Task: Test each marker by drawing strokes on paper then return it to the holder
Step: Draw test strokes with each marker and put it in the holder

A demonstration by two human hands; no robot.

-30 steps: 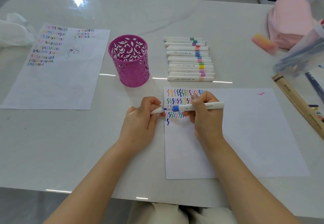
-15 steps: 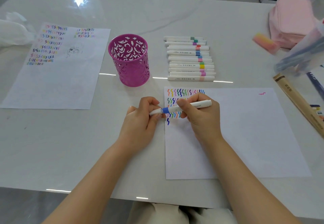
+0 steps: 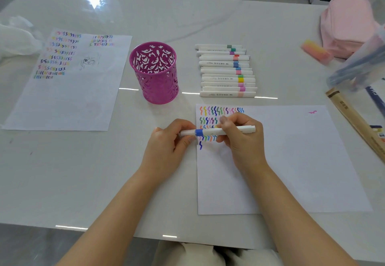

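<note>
Blue-banded marker [image 3: 216,131]: capped, level over the paper's [image 3: 291,161] far-left corner, above a blue squiggle [image 3: 200,145].
Hands: left hand [image 3: 166,147] pinches the cap end, right hand [image 3: 243,140] grips the barrel.
Holder [image 3: 155,74]: magenta, seemingly empty.
Left to do: probably dropping it in; a marker row [image 3: 226,72] waits on the desk [image 3: 83,172].

One wide-angle camera sits on my head, facing forward and down over the white table [image 3: 208,15]. My forearms enter from the near edge. My left hand [image 3: 166,147] and right hand [image 3: 245,142] are close beneath the lens, and the marker [image 3: 208,132] they hold lies about mid-frame. The purple holder [image 3: 155,78] stands farther off, left of centre. A pink pouch [image 3: 348,26] marks the far right corner.
</note>
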